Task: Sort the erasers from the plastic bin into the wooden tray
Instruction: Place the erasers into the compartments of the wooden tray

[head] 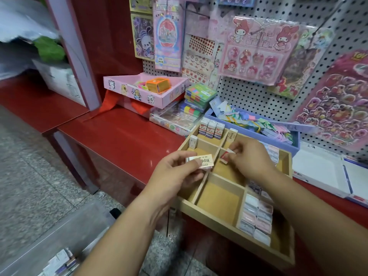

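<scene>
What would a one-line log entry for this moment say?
left hand: holds beige eraser | right hand: pinches red-white eraser over tray | tray: partly filled

The flat eraser point(205, 161) that the left hand point(175, 172) holds has the word "ERASER" in small letters along its lower edge. Above that word are big dark Chinese signs, but they are too blurry to read for sure. At the top right, the pink sticker sheet point(338, 108) has big yellow letters that say "TOY", and the picture's edge cuts off the rest. The white erasers point(211, 129) standing at the back of the wooden tray point(219, 222) have red print, too small to read. The red and white eraser point(226, 156) pinched by the right hand point(251, 158) shows no letters that can be read.
</scene>
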`<action>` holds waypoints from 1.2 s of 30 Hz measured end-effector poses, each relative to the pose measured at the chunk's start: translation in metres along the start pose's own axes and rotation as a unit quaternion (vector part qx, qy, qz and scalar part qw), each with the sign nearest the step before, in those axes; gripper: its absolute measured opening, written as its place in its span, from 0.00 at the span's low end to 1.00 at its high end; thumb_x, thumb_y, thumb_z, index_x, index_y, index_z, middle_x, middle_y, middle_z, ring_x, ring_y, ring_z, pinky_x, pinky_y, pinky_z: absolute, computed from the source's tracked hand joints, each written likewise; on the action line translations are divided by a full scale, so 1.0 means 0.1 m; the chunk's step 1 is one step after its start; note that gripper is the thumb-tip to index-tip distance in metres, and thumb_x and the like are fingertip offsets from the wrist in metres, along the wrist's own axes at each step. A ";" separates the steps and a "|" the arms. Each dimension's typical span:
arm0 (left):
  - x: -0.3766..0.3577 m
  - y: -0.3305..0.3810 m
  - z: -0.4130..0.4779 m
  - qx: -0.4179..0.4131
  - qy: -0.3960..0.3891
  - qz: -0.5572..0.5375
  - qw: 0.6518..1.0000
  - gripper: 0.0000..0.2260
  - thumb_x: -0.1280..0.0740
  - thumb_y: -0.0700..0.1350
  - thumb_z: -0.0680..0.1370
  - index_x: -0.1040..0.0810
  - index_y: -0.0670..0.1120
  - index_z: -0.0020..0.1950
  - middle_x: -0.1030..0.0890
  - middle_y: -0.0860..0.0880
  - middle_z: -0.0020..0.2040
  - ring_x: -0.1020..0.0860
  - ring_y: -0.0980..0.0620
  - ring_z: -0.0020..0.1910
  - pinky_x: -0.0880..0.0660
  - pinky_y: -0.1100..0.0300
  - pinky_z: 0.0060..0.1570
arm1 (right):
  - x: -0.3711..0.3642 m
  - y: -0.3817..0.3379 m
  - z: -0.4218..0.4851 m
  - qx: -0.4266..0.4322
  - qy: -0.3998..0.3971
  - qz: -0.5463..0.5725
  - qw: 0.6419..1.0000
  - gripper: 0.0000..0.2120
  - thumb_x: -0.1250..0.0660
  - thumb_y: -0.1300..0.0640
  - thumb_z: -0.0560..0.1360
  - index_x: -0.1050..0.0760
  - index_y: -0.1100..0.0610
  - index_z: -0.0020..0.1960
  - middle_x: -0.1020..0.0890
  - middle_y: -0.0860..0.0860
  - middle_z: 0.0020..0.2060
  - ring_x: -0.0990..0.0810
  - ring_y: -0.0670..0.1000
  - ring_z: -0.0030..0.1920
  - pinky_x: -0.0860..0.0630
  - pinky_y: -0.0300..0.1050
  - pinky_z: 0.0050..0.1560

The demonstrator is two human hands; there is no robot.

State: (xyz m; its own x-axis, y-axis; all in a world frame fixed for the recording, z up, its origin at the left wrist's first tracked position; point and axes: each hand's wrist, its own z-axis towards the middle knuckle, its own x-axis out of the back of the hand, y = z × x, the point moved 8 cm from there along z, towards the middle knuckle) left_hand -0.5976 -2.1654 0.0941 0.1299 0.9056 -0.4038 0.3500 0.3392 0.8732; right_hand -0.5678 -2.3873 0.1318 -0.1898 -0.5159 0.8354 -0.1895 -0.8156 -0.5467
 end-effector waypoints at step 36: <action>-0.24 -0.06 0.25 -0.052 0.010 0.018 0.998 0.09 0.34 0.28 0.78 0.21 0.34 0.57 0.16 0.42 0.40 0.19 0.49 0.37 0.18 0.57 0.45 | 0.36 0.32 0.29 -0.013 0.086 0.139 0.986 0.06 0.26 0.58 0.76 0.19 0.54 0.53 0.20 0.48 0.39 0.21 0.52 0.40 0.22 0.52 0.44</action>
State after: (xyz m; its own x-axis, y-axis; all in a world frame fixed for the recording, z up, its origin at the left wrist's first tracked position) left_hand -0.5793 -2.1954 0.0918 0.1223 0.9222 -0.3668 0.2476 0.3295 0.9111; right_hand -0.5526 -2.4398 0.1464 -0.3977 -0.6649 0.6322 -0.1305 -0.6411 -0.7563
